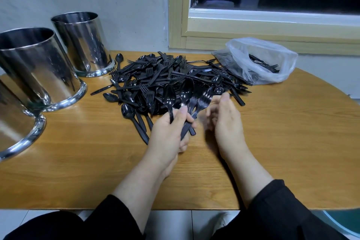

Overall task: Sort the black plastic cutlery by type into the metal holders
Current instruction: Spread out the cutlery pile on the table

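Note:
A big heap of black plastic cutlery point(167, 76), forks, spoons and knives mixed, lies across the far middle of the wooden table point(282, 142). My left hand point(167, 134) grips a fanned bunch of spoons and forks point(187, 99) by the handles, heads pointing away over the heap's near edge. My right hand point(226, 121) hovers just right of that bunch, fingers relaxed and slightly blurred, holding nothing. Three shiny metal holders stand at the left: a far one point(83, 43), a middle one point(37, 68) and a near one point(17, 128) cut off by the frame edge.
A clear plastic bag point(261, 60) holding more black cutlery lies at the back right by the window frame. A few loose spoons and a knife lie between the heap and the holders. The table's front edge runs just above my sleeves.

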A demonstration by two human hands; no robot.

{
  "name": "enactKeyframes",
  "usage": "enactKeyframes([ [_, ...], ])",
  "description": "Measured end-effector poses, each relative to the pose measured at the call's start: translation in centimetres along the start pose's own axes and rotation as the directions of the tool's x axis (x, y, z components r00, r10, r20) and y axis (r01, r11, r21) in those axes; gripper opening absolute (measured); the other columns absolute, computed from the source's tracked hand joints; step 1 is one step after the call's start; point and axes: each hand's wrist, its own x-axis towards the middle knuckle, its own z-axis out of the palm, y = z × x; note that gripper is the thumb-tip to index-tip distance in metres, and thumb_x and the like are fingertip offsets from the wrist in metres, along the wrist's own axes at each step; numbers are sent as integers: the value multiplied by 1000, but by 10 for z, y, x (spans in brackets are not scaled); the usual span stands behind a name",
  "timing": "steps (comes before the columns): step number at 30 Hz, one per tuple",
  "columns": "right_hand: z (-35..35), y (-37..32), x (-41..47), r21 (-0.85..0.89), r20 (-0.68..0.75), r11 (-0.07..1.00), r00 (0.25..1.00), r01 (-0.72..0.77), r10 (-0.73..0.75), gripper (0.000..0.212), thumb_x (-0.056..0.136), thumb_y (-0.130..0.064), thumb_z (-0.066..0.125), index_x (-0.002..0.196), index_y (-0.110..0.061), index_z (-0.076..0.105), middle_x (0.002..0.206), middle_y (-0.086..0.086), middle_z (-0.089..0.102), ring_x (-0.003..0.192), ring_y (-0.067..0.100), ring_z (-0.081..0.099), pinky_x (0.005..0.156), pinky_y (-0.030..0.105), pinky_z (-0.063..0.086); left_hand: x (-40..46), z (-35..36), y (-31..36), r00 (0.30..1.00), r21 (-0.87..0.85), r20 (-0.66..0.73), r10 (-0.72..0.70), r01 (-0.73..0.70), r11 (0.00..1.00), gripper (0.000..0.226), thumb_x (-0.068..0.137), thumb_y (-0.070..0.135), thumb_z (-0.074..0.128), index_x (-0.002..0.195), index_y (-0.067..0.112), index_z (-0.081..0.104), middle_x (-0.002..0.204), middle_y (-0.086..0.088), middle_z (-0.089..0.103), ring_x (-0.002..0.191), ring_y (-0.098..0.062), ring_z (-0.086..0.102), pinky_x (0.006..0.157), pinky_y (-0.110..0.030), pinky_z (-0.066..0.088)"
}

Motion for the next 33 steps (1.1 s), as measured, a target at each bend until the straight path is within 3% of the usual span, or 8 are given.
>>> enactKeyframes([
  [3, -21, 11, 15, -349, -132, 933, 981, 86, -140, 14, 101, -32, 55, 99, -24, 66, 93, -4, 65, 90, 19, 63, 80, 31, 46, 0, -4, 0, 1000, -73, -3, -20, 20, 997, 37, 106, 38, 50, 79, 18, 64, 82, -10, 66, 44, -13, 32, 39, -21, 26],
  [6, -48, 20, 33, -687, 3, 723, 995, 75, -100, 31, 96, -24, 65, 125, -15, 66, 121, 9, 60, 113, 27, 57, 98, 32, 40, 0, -8, 3, 1000, -84, -5, -6, 6, 996, 40, 105, 41, 51, 73, 24, 67, 82, -8, 68, 45, -12, 34, 41, -22, 27],
  [9, -60, 26, 37, -819, 131, 558, 990, 134, -44, 41, 93, -27, 68, 132, -14, 64, 124, 11, 59, 113, 34, 56, 95, 36, 43, 0, -17, 7, 998, -75, -58, 28, -32, 997, 41, 104, 41, 52, 69, 23, 63, 82, -8, 67, 46, -12, 36, 42, -22, 28],
  [15, -49, 17, 44, -873, 116, 477, 993, 100, 5, 33, 93, -41, 66, 122, -26, 63, 117, 5, 61, 107, 32, 58, 81, 40, 51, 0, -32, 7, 996, -94, -75, 49, -56, 994, 38, 105, 37, 52, 74, 18, 57, 78, -6, 65, 47, -12, 35, 42, -22, 25],
  [20, -44, 10, 45, -876, 109, 473, 994, 90, 13, 22, 92, -33, 66, 109, -21, 58, 107, 5, 61, 99, 31, 59, 72, 38, 46, -2, -29, 7, 997, -44, -47, 60, -62, 997, 36, 106, 35, 51, 80, 10, 53, 76, -8, 67, 45, -13, 35, 43, -23, 25],
  [25, -49, 3, 36, -892, 109, 446, 992, 70, 64, 44, 84, -29, 68, 124, -16, 56, 112, 12, 59, 98, 38, 60, 77, 41, 48, -3, -30, 7, 997, -38, -56, 54, -56, 998, 38, 106, 36, 52, 73, 16, 56, 76, -11, 65, 45, -13, 35, 42, -23, 27],
  [29, -58, -6, 30, -861, 99, 507, 990, 35, 101, 45, 82, -29, 73, 123, -15, 61, 118, 13, 58, 106, 36, 58, 85, 39, 46, -4, -29, 7, 997, -31, -52, 55, -56, 998, 40, 105, 35, 53, 68, 21, 57, 74, -8, 63, 45, -12, 36, 43, -23, 27],
  [33, -67, -9, 22, -818, 107, 569, 994, 83, 9, 25, 87, -16, 64, 111, -12, 67, 95, 7, 61, 92, 32, 58, 76, 31, 38, -5, -28, 7, 997, -24, -57, 58, -60, 998, 37, 106, 35, 53, 75, 15, 55, 71, -5, 63, 45, -12, 36, 43, -23, 27],
])
